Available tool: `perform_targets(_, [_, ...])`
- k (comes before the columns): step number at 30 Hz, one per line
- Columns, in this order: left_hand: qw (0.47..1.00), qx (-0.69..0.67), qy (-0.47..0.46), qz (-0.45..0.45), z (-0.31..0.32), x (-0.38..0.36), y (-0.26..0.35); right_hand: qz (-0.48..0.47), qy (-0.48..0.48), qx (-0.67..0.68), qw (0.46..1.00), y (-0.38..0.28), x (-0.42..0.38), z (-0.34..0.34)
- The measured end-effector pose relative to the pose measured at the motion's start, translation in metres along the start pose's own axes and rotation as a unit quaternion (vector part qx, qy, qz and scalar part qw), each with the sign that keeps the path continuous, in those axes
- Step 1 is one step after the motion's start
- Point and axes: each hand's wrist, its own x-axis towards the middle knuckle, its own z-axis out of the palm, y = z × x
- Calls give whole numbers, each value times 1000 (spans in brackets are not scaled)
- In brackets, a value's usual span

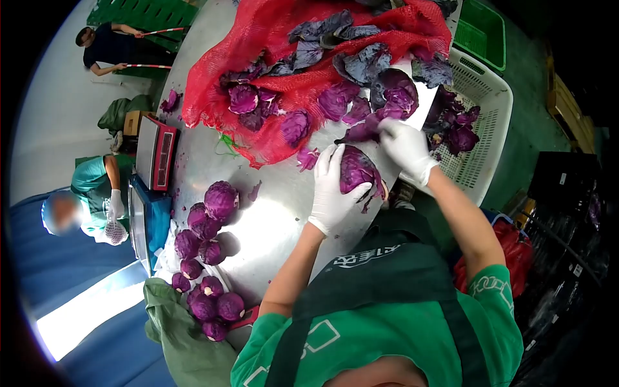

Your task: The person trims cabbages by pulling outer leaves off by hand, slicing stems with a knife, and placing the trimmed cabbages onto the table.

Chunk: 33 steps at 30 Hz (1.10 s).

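Left hand (pixel 332 190) cups the cabbage (pixel 358 171); right hand (pixel 405 145), at 1 o'clock, pinches a leaf (pixel 362 133). Best peel outward, holding the head steady.

Bare steel table (pixel 284 213) left of gloved hands: open passage. Ahead, red net (pixel 284 39) and leaves (pixel 361 64) block. Crate (pixel 483 122) right; cabbages (pixel 206 226) far left.

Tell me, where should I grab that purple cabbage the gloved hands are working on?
Probably around its round body, from the side, the way the left hand cups the red cabbage now. The head is smooth and ball-shaped, so a wide, wrapping grip likely holds best. The loose outer leaves near the right hand would likely tear off, so avoid those. The steel table supports it underneath.
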Motion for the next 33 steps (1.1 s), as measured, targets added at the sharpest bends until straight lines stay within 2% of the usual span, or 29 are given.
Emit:
perform_targets(1, [999,-32,3,-6,-1,-1,-12,50,21,-21,998,10,8,-7])
perform_targets(3, [994,-92,29,-41,0,0,-31,93,-45,49,993,4,6,-24])
perform_targets(5, [990,-86,38,-102,-2,5,-38,62,-147,172,972,-28,-12,-34])
perform_targets(6, [988,-104,40,-103,-5,8,-38,-43,-154,114,981,-37,-22,-29])
perform_targets(7, [987,-125,41,-89,-7,10,-40,-89,-155,45,983,-48,-29,-24])
perform_targets(9, [986,-154,19,-55,-11,15,-44,-98,-124,34,987,-56,-35,-7])
perform_targets(10, [986,-153,19,-56,-12,16,-43,-76,-130,91,984,-53,-33,1])
perform_targets(11, [981,-179,15,-71,-13,16,-42,-93,-53,95,990,-52,-31,11])
perform_targets(13, [975,-202,13,-87,-15,16,-44,-72,-28,130,988,-51,-26,20])
perform_targets(17, [960,-256,-10,-117,-10,15,-53,-141,18,12,990,-45,0,21])
perform_targets(21, [962,-254,-24,-97,-20,9,-41,-27,49,-84,995,43,64,6])
perform_targets(23, [883,-430,27,-185,-20,7,-46,-6,71,-178,981,73,76,-21])
perform_targets(24, [912,-363,47,-186,-12,5,-62,-2,101,-161,982,47,70,-36])
perform_targets(25, [880,-417,54,-221,-9,3,-67,2,128,-143,981,12,53,-49])
perform_targets(26, [834,-491,56,-244,-11,2,-61,-5,94,-115,989,-12,39,-53])
perform_targets(27, [783,-563,56,-260,-14,6,-52,-24,36,-32,999,-16,22,-44])
perform_targets(28, [782,-565,57,-256,-13,9,-46,7,-24,78,997,-33,0,-33])
perform_targets(29, [762,-574,79,-290,-11,10,-39,-38,-43,94,994,-45,-19,-21])
perform_targets(30, [740,-581,101,-324,-9,10,-36,-37,-102,97,989,-57,-27,-12])
perform_targets(31, [739,-581,102,-325,-6,10,-37,-36,-100,105,989,-63,-35,2])
perform_targets(33, [802,-457,92,-373,-2,8,-41,-40,-41,129,990,-64,-38,28])
